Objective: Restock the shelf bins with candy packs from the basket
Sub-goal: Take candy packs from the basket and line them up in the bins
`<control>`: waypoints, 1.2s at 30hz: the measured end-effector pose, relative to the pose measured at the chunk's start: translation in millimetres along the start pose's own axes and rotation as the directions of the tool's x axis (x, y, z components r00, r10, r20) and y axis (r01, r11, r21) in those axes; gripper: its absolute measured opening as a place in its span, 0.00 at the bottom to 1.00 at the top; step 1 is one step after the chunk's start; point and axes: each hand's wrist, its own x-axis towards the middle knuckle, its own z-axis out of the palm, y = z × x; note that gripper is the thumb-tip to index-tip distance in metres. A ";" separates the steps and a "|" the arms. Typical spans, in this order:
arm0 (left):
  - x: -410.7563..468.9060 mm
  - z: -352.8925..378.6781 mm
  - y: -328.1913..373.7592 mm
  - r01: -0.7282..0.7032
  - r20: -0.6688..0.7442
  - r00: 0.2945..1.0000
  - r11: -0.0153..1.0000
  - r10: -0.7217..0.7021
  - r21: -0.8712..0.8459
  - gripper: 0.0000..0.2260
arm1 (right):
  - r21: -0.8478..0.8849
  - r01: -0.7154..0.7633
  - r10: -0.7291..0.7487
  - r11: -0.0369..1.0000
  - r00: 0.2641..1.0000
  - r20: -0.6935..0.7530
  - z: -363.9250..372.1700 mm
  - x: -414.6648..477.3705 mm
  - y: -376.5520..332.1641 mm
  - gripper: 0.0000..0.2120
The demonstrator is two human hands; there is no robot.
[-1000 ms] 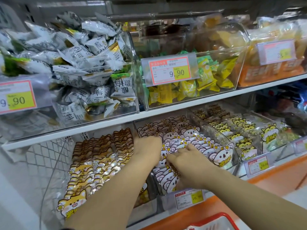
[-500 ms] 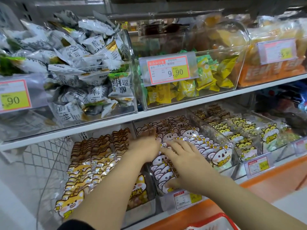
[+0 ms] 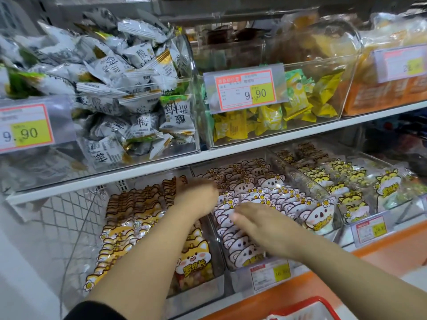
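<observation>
Rows of white koala-print candy packs (image 3: 272, 192) stand upright in the middle clear bin (image 3: 240, 280) on the lower shelf. My right hand (image 3: 261, 227) lies flat on the front-left rows, fingers stretched toward the left. Farther back at the bin's left wall is my left hand (image 3: 196, 197), touching the packs. It is blurred and its fingers are hidden. Only the red rim of the basket (image 3: 307, 304) shows, at the bottom edge.
Orange fox-print packs (image 3: 129, 218) fill the bin to the left, and yellow cat-print packs (image 3: 346, 183) the bin to the right. The upper shelf (image 3: 254, 146) holds bins of grey-white and yellow sweets with price tags. A white mesh panel (image 3: 57, 215) is at the far left.
Both hands slid a little over the koala packs. My left hand moved back and left toward the bin wall, and my right hand's spread fingers have flattened and drawn together.
</observation>
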 end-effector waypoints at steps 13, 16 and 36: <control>39.5 17.9 -39.7 0.118 0.015 0.992 0.919 -0.122 -0.377 0.21 | -0.341 -0.185 0.096 0.922 0.961 -0.260 16.3 163.8 22.2 0.14; 62.5 19.4 -50.2 0.143 -0.011 0.988 0.926 -0.157 -0.349 0.34 | -0.321 -0.181 0.121 0.929 0.972 -0.200 17.1 175.7 28.5 0.13; 53.3 -3.3 -25.7 0.110 0.033 0.994 0.990 -0.108 -0.089 0.09 | -0.080 -0.144 0.124 0.986 0.968 -0.217 4.3 161.1 33.7 0.19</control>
